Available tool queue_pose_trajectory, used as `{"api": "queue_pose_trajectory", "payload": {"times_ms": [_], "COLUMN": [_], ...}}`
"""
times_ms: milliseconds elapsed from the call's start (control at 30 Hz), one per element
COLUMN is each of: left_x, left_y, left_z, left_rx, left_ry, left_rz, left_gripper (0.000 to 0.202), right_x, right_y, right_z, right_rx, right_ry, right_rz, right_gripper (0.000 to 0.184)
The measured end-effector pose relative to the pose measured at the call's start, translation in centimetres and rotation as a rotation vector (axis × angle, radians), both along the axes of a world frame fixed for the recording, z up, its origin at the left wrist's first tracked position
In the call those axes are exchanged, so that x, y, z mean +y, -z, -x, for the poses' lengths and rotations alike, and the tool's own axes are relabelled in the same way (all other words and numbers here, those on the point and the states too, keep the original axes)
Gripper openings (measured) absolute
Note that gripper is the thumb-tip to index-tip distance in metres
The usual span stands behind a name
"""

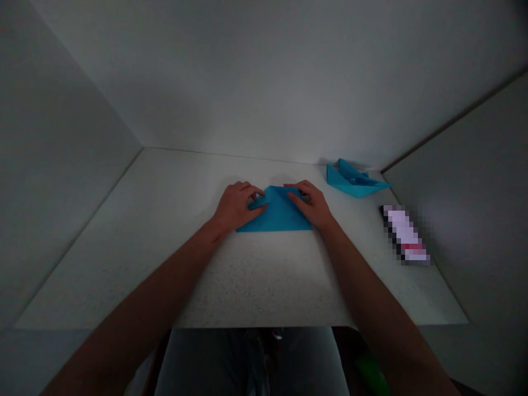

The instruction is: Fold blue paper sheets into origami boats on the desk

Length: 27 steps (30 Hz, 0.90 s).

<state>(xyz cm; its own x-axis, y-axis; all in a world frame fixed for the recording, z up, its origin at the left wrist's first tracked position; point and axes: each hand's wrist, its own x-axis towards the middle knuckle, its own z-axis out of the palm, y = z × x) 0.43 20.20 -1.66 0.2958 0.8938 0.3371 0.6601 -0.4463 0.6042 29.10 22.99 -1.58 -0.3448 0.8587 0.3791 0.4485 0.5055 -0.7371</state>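
A folded sheet of blue paper [277, 212] lies on the pale tabletop, its long straight edge toward me and its top narrower. My left hand [239, 206] grips its left slanted side, thumb on the front face and fingers curled behind the edge. On the opposite side, my right hand [309, 202] pinches the upper right edge, with the thumb in front and the index finger along the top. Parts of both paper sides are hidden under the fingers.
A folded blue paper boat [357, 184] sits at the back right, near the wall. Closer along the right edge lies a pixelated phone [406, 234]. White walls enclose the table [264, 286] at the back and both sides; its front edge is near my lap.
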Motion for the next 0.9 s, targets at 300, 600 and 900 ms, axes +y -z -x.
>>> {"api": "queue_pose_trajectory", "payload": {"times_ms": [300,600,900], "left_x": [-0.7,0.0,-0.2], "left_y": [-0.5,0.1,-0.7], "left_z": [0.1,0.5,0.7], "left_rx": [0.143,0.127,0.138], "left_ry": [0.128,0.123,0.049], "left_rz": [0.028,-0.049,-0.047], "left_gripper": [0.060,0.038,0.028], "right_x": [0.1,0.1,0.5], "right_y": [-0.4,0.3,0.4], "right_z": [-0.8,-0.8,-0.6], "right_rx": [-0.194,-0.224,-0.169], "right_ry": [-0.232,-0.135,-0.108], "right_rz": [-0.009,-0.054,0.005], "right_gripper": [0.044,0.043,0.051]}}
